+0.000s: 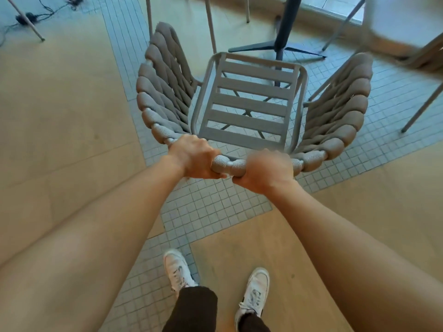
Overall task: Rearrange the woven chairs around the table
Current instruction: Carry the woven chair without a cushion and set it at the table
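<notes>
Floor: mixed surface, tan wood-look panels at the left and lower right of the frame, with a band of small grey mosaic tiles (211, 207) running diagonally through the centre.
Counter: only its dark pedestal post and spreading feet (279, 47) show, upper centre; the top is out of frame.
Woven chair (249, 109): centre of the frame, seen from behind and above. Slatted seat faces the pedestal; thick braided cord wraps the curved back and both side wings.
Left hand (191, 156): closed around the top back rail, left of its midpoint, fingers curled under.
Right hand (267, 172): closed on the same rail just right of the midpoint; slightly blurred.
Grip rationale: both hands sit close together on the rail's centre, which likely keeps the chair balanced and steerable from behind.
Chair contact with floor: cannot be determined; the legs are mostly hidden under the seat.
Stance: two white shoes (177, 271), lower centre, directly behind the chair.
Other chairs: thin legs (212, 27) beyond the woven chair and at the right edge.
Cables: upper left corner (26, 17), well apart from the work area.
Step in hand: judged to be guiding the chair toward the pedestal.
</notes>
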Available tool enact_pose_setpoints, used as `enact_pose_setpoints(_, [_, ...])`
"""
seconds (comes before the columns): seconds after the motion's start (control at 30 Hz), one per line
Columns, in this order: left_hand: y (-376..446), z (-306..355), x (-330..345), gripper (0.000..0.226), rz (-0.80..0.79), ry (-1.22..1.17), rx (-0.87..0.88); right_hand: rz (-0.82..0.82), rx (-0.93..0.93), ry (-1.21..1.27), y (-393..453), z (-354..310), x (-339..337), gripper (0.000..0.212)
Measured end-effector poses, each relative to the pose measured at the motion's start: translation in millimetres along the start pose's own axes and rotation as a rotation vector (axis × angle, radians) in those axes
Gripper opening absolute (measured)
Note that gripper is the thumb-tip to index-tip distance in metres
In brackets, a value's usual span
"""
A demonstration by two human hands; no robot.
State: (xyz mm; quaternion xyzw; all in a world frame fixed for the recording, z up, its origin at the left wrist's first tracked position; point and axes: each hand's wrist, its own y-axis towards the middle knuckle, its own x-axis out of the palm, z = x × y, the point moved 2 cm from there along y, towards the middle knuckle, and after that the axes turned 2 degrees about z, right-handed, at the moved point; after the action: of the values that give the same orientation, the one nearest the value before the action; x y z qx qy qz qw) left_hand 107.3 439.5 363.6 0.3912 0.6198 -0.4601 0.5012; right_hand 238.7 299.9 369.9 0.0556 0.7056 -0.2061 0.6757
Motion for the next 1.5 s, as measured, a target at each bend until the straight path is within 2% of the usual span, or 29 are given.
enact_pose_setpoints(0.23, [40.7,-56.4,-7.0,0.06,0.023,-0.011,0.083,-0.004,0.051,0.007,58.7,-6.3,-14.1,0.052])
enact_pose_setpoints(0.6, [115.6,-146.9,-14.2,0.065,0.053,0.041,0.213,-0.01,0.196,-0.003,158.2,-12.1,-33.4,0.057])
enact_pose_setpoints(1.13, [226.6,-196.9,-29.6,0.053,0.091,0.063,0.24,-0.02,0.231,0.043,255.9,41.2,-60.4,0.061])
enact_pose_setpoints(1.5, [272.3,-196.6,-32.8,0.055,0.101,0.037,0.2,-0.079,0.19,0.042,284.9,78.0,-76.3,0.057])
